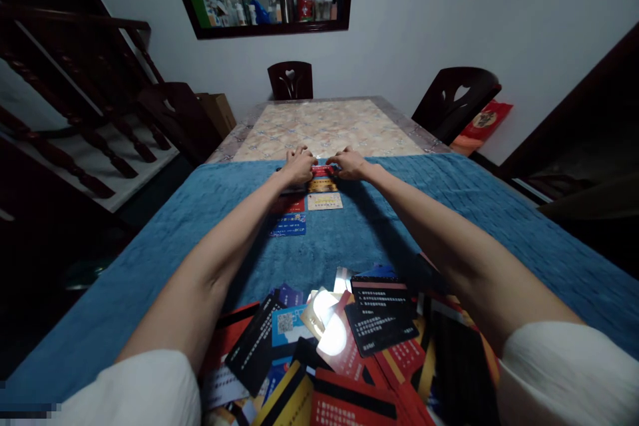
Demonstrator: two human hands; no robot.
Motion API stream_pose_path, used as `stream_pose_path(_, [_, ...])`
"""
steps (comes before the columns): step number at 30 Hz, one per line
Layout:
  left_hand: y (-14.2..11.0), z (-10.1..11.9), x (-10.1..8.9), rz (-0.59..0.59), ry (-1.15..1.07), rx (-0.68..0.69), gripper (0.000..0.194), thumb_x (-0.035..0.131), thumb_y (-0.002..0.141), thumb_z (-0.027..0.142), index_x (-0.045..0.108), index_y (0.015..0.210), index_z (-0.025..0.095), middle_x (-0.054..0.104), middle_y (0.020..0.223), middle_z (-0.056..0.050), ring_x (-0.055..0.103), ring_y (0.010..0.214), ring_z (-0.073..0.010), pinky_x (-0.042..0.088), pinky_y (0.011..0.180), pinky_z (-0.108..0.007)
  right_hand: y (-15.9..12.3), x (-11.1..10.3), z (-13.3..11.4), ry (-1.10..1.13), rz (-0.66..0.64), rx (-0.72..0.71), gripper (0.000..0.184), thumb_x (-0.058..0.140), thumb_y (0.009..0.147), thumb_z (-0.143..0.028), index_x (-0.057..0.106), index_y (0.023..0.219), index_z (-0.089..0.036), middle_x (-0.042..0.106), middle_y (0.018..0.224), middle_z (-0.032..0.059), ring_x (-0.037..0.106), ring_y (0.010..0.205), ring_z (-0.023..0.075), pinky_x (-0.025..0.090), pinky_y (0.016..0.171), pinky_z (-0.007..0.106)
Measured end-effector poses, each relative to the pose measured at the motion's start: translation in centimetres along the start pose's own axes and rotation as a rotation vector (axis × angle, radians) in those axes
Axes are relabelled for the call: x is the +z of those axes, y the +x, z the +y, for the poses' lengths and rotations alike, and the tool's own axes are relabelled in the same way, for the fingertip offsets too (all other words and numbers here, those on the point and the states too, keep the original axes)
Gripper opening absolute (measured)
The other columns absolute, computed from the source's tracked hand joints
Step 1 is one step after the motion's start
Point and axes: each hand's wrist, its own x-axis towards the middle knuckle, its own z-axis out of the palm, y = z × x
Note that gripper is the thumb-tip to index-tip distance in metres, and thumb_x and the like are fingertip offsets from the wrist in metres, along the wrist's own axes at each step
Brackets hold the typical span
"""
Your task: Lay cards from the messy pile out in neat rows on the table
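Note:
At the far edge of the blue cloth, my left hand (299,165) and my right hand (348,164) reach forward with bent fingers. Between them lies a red card (322,171), its two ends held by my fingertips. Just nearer, a gold-and-brown card (323,184) and a cream card (325,202) continue the same column. To their left are a red-orange card (291,204) and a blue card (288,225); my left hand and forearm partly cover that column. Close to me, a loose pile of plastic cards (384,309) overlaps in black, red, yellow and blue.
The blue cloth (210,206) covers the near part of a patterned table (329,123). Dark chairs stand at the far end (290,82), the right (452,103) and the left (174,113). A red bag (486,121) sits behind the right chair. Light glares off the pile.

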Motion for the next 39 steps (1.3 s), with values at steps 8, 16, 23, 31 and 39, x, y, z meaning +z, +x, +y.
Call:
stream_pose_path(8, [-3.2,1.7,-1.4,0.044,0.005,0.107,0.039,0.053,0.083,0.016,0.067,0.119,0.02,0.056,0.136,-0.014,0.023,0.142,-0.0359,0.024,0.107,-0.058,-3.3,-1.7,-0.4,0.029,0.117,-0.059,0.044,0.056,0.087,-0.026,0.064,0.13,-0.024,0.064,0.123,0.0135,0.044,0.114,0.0338,0.035,0.086,0.04])
stream_pose_path(16, [-8.4,4.5,-2.2,0.058,-0.014,0.194,0.037,0.056,0.086,0.02,0.066,0.121,0.024,0.055,0.138,-0.012,0.024,0.143,-0.0362,0.025,0.108,-0.057,-8.6,-2.3,-2.2,0.077,0.181,-0.182,0.033,0.057,0.088,-0.026,0.07,0.118,-0.024,0.066,0.115,0.0115,0.044,0.109,0.0314,0.033,0.082,0.038])
stream_pose_path(23, [-12.6,6.2,-2.3,0.065,-0.054,0.245,0.031,0.055,0.087,0.019,0.068,0.115,0.023,0.058,0.135,-0.011,0.025,0.142,-0.0373,0.026,0.108,-0.06,-13.6,-2.5,-3.7,0.16,0.224,-0.239,0.028,0.057,0.089,-0.027,0.072,0.113,-0.023,0.068,0.113,0.0115,0.044,0.111,0.0312,0.033,0.083,0.04])
stream_pose_path(31, [-16.6,7.9,-2.8,0.026,-0.084,0.265,0.03,0.059,0.088,0.023,0.065,0.118,0.024,0.058,0.133,-0.01,0.025,0.142,-0.0367,0.027,0.108,-0.06,-18.0,-2.5,-5.8,0.227,0.239,-0.302,0.023,0.059,0.089,-0.028,0.074,0.106,-0.023,0.07,0.108,0.0103,0.045,0.11,0.03,0.033,0.084,0.041])
stream_pose_path(39, [-19.7,9.7,-4.3,-0.053,-0.084,0.311,0.026,0.058,0.089,0.029,0.067,0.114,0.026,0.059,0.133,-0.01,0.026,0.142,-0.0363,0.028,0.109,-0.061,-21.2,-3.3,-8.9,0.292,0.195,-0.4,0.022,0.06,0.09,-0.024,0.073,0.107,-0.023,0.07,0.106,0.0095,0.047,0.107,0.0273,0.036,0.086,0.04])
